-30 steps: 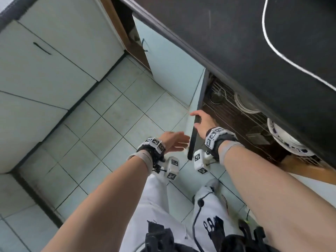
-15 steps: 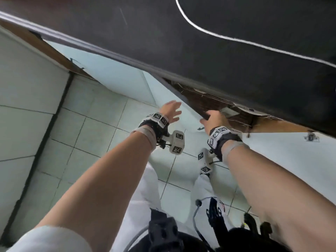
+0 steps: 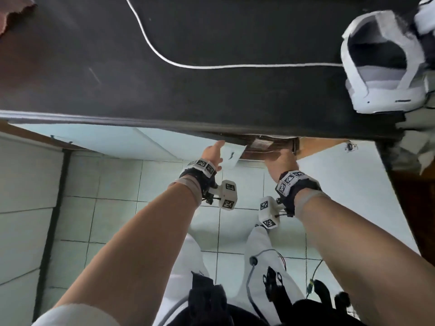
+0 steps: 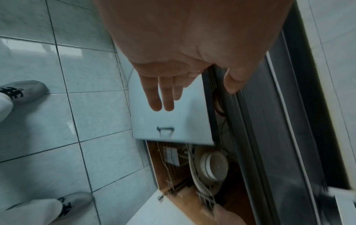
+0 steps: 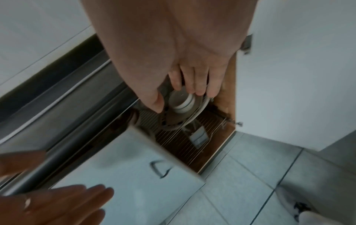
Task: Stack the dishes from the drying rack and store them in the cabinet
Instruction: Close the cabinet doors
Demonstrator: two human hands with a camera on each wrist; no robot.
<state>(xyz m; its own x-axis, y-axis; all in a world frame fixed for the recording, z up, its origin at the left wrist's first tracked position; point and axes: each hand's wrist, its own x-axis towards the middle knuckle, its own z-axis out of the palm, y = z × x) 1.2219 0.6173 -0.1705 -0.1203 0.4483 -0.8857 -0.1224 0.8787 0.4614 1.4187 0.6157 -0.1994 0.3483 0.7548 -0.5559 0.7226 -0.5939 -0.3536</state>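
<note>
Left hand [image 4: 163, 85] held flat with fingers straight against the pale cabinet door [image 4: 173, 121], right hand [image 5: 192, 79] extended uncurled, nothing gripped, before stacked dishes [image 5: 183, 105] set on the cabinet's wire shelf [image 5: 181, 141], door part-open.

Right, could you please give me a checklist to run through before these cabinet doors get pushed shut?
1. Bowls stacked on the plate: ok.
2. Stack sits inside on the wire shelf: ok.
3. Right hand out of the opening: not ok, it reaches in over the bowls.
4. Right hand free of the dishes: cannot tell whether its fingers touch them.
5. Left hand empty, fingers straight at the left door: ok.
6. Right door free to swing: ok, it stands wide open.
</note>
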